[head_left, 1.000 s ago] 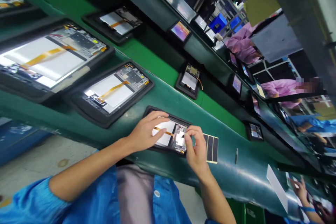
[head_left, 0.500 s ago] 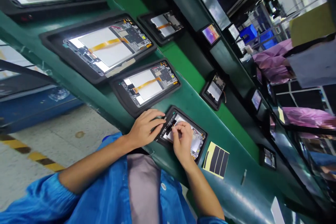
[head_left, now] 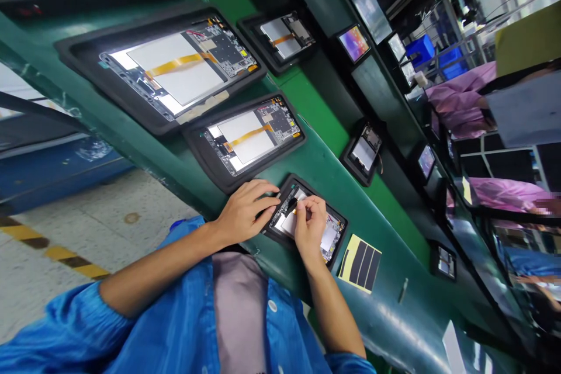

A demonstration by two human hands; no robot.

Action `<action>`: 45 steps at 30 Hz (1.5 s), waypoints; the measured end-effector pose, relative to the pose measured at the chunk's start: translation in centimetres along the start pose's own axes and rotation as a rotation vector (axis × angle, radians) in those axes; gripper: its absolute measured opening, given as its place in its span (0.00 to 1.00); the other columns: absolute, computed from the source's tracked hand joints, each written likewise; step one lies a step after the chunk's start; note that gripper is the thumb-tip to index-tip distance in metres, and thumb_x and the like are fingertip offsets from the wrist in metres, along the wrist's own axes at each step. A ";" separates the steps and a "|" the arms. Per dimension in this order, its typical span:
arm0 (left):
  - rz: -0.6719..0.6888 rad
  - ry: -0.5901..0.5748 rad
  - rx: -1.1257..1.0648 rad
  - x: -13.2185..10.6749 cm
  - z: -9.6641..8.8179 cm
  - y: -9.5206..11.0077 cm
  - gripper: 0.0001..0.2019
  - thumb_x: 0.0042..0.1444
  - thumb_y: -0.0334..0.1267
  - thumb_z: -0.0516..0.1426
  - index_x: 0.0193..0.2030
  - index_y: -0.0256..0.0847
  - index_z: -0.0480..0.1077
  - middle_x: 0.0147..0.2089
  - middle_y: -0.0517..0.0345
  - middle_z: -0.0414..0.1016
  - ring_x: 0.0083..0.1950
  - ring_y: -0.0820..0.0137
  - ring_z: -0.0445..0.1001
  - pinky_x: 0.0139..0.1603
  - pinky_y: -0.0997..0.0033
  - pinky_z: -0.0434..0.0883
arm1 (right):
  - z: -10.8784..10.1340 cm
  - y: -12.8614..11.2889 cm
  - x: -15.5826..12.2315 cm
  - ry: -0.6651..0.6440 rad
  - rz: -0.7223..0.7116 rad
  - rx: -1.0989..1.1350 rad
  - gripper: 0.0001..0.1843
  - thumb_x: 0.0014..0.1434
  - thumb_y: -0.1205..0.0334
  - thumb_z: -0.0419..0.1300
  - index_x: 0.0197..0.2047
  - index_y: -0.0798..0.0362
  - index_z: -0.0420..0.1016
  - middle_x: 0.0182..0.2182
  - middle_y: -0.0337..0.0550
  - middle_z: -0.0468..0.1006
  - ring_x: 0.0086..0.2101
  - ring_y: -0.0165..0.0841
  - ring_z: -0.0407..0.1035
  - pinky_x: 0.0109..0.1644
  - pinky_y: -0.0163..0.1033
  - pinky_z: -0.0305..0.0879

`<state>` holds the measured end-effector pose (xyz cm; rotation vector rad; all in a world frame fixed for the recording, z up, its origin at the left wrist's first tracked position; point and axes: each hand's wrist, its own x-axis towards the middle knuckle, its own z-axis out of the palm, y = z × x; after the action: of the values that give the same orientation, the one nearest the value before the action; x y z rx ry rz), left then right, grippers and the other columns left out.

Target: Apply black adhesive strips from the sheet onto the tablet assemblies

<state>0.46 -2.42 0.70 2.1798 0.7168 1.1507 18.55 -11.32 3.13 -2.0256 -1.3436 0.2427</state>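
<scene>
An opened tablet (head_left: 329,235) lies in a black tray on the green conveyor belt (head_left: 307,158), right in front of me. My left hand (head_left: 245,210) rests on the tray's left end, fingers curled over its edge and pressing down. My right hand (head_left: 310,227) is on the tablet's white battery area, thumb and forefinger pinched near the orange flex strip and a small dark piece. What the pinch holds is too small to name. A yellow sheet with black strips (head_left: 360,255) lies just right of the tray.
Several more opened tablets in black trays (head_left: 248,139) (head_left: 162,73) sit further along the belt to the left and behind. Smaller devices (head_left: 364,153) line the far side. People in pink coats (head_left: 456,102) work beyond the belt. A white card (head_left: 451,350) lies at lower right.
My right hand moved from the tablet's right end leftward onto the battery area. My left hand slid from the battery to the tray's left edge. My view swung left.
</scene>
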 end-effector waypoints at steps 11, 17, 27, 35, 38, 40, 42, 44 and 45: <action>0.062 -0.079 0.075 -0.1 0.0 0.1 0.09 0.66 0.31 0.56 0.46 0.40 0.79 0.54 0.49 0.80 0.59 0.58 0.74 0.54 0.56 0.73 | 0.2 0.0 0.8 0.023 0.048 -0.017 0.18 0.72 0.50 0.54 0.34 0.51 0.74 0.39 0.44 0.75 0.44 0.38 0.69 0.52 0.45 0.59; 0.155 -0.196 0.182 0.0 -0.1 0.5 0.11 0.67 0.35 0.56 0.50 0.43 0.80 0.60 0.47 0.78 0.63 0.53 0.72 0.57 0.52 0.71 | 0.3 0.2 0.9 0.024 0.051 -0.027 0.18 0.72 0.49 0.54 0.35 0.50 0.74 0.40 0.44 0.76 0.44 0.38 0.70 0.53 0.45 0.58; 0.176 -0.446 0.377 0.0 0.4 1.2 0.19 0.67 0.48 0.57 0.62 0.48 0.76 0.73 0.50 0.67 0.72 0.43 0.64 0.62 0.40 0.67 | 0.4 0.4 0.9 0.007 0.042 -0.045 0.17 0.73 0.51 0.53 0.36 0.50 0.73 0.40 0.42 0.76 0.46 0.38 0.69 0.52 0.44 0.56; 0.219 -0.462 0.391 0.3 0.1 1.4 0.20 0.66 0.45 0.59 0.62 0.45 0.75 0.72 0.45 0.68 0.71 0.40 0.65 0.61 0.36 0.68 | 0.5 0.3 1.0 0.025 0.039 -0.055 0.17 0.73 0.51 0.52 0.36 0.50 0.73 0.40 0.43 0.75 0.45 0.38 0.70 0.52 0.44 0.58; 0.221 -0.463 0.373 0.2 0.1 1.3 0.19 0.65 0.44 0.60 0.62 0.45 0.76 0.71 0.45 0.69 0.71 0.39 0.65 0.62 0.35 0.67 | 0.2 0.2 1.4 0.063 0.039 -0.050 0.18 0.73 0.50 0.51 0.36 0.50 0.73 0.40 0.44 0.75 0.45 0.38 0.70 0.52 0.45 0.59; 0.214 -0.460 0.362 0.2 0.1 1.2 0.20 0.65 0.44 0.60 0.62 0.46 0.76 0.72 0.45 0.68 0.72 0.39 0.65 0.62 0.35 0.67 | -0.2 0.1 1.7 0.096 0.040 -0.025 0.17 0.73 0.50 0.52 0.36 0.50 0.73 0.40 0.44 0.74 0.44 0.38 0.69 0.52 0.45 0.60; 0.204 -0.463 0.354 0.2 0.1 1.1 0.20 0.65 0.44 0.60 0.63 0.46 0.75 0.72 0.44 0.67 0.72 0.40 0.65 0.63 0.35 0.66 | -0.8 0.0 1.9 0.130 0.042 0.018 0.17 0.72 0.50 0.54 0.36 0.50 0.73 0.40 0.44 0.73 0.44 0.38 0.69 0.51 0.45 0.61; 0.197 -0.469 0.346 0.3 0.1 1.2 0.21 0.65 0.44 0.60 0.63 0.46 0.74 0.73 0.44 0.65 0.73 0.41 0.64 0.65 0.36 0.66 | -1.5 0.0 2.0 0.148 0.042 0.050 0.16 0.71 0.50 0.54 0.37 0.50 0.73 0.41 0.45 0.73 0.44 0.38 0.68 0.50 0.45 0.62; 0.197 -0.476 0.346 0.4 0.1 1.2 0.21 0.65 0.44 0.61 0.64 0.46 0.74 0.74 0.43 0.65 0.73 0.41 0.64 0.65 0.36 0.66 | -1.8 0.1 2.0 0.151 0.039 0.055 0.16 0.71 0.50 0.54 0.38 0.50 0.73 0.41 0.45 0.73 0.44 0.38 0.68 0.50 0.45 0.63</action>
<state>0.93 -3.03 1.68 2.7267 0.5251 0.5749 20.42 -10.39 4.89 -1.9841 -1.1932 0.1393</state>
